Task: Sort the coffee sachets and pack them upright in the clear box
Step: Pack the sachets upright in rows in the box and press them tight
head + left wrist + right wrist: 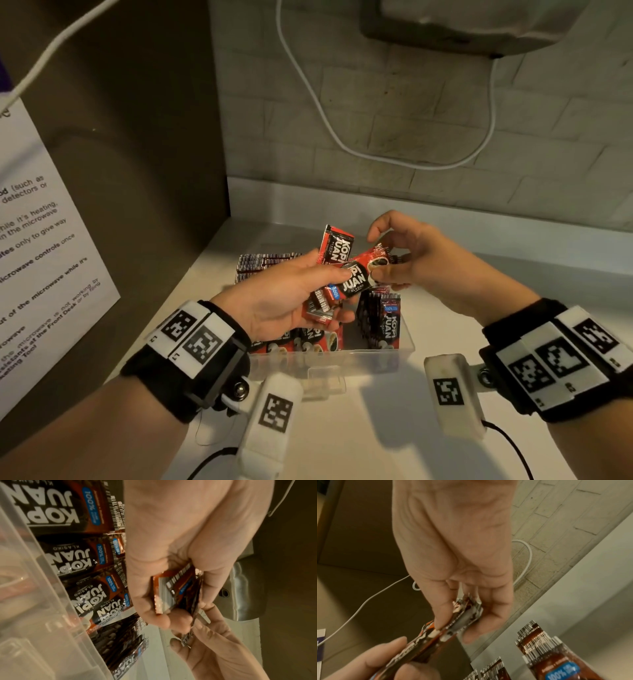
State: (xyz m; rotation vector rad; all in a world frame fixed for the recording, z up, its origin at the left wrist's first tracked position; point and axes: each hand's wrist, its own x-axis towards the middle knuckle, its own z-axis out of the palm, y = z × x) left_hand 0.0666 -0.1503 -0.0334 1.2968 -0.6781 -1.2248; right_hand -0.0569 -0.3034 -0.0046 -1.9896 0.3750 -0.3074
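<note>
Red-and-black Kopi Juan coffee sachets fill the clear box (pixel 329 363) on the white counter; several stand upright at its right side (pixel 382 317), others lie against its near wall (pixel 75 555). Above the box my left hand (pixel 291 298) grips a small bunch of sachets (pixel 337 270), thumb on top. My right hand (pixel 407 260) pinches the far end of the top sachet (pixel 376 262) of that bunch between thumb and fingers. The right wrist view shows this pinch on the sachet edge (pixel 464 615). In the left wrist view the held bunch (pixel 173 591) shows its back sides.
A brown microwave side (pixel 137 154) with a taped paper notice (pixel 37 240) walls off the left. A white cable (pixel 376 150) loops on the brick wall behind. A row of sachets (pixel 263 263) stands at the box's far left. Bare counter lies right of the box.
</note>
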